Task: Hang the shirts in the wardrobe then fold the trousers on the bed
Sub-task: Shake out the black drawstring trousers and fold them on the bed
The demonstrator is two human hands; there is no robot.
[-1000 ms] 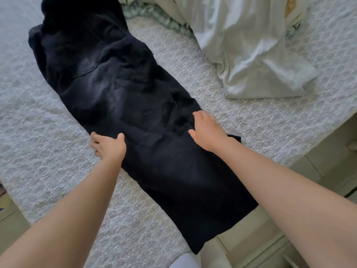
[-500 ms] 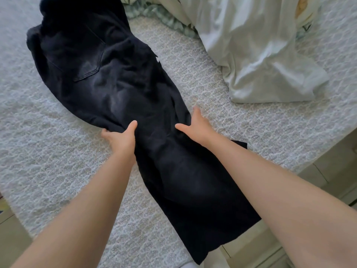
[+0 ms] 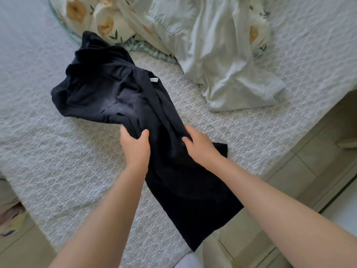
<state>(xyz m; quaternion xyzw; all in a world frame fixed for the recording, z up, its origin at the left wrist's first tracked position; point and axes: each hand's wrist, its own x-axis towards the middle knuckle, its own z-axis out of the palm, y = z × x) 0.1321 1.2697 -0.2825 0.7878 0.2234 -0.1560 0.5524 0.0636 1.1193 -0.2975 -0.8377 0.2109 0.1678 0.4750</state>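
Both hands have gone from lying flat on the cloth to grabbing it, and the top half of the trousers has scrunched up and slid toward them. Left hand has a fistful of the black fabric, thumb on top and fingers curled round the bunch. Right hand sits just beside it, a small gap between the two, clamped on the opposite edge of the same leg section.

From the hands, the waist end lies crumpled at 11 o'clock on the bed, with a small white tag poking out and a faded pocket seam showing. The leg end runs to 5 o'clock and hangs over the mattress edge.

At 1 o'clock there's a rumpled pale green garment, near the trousers but not touching them. A floral pillow is up at 12, right behind the waistband. Tiled floor shows at 3 to 4 o'clock. Something colourful at 8 o'clock is too blurry to tell.

The trousers look dark, slightly washed-out and wrinkled.
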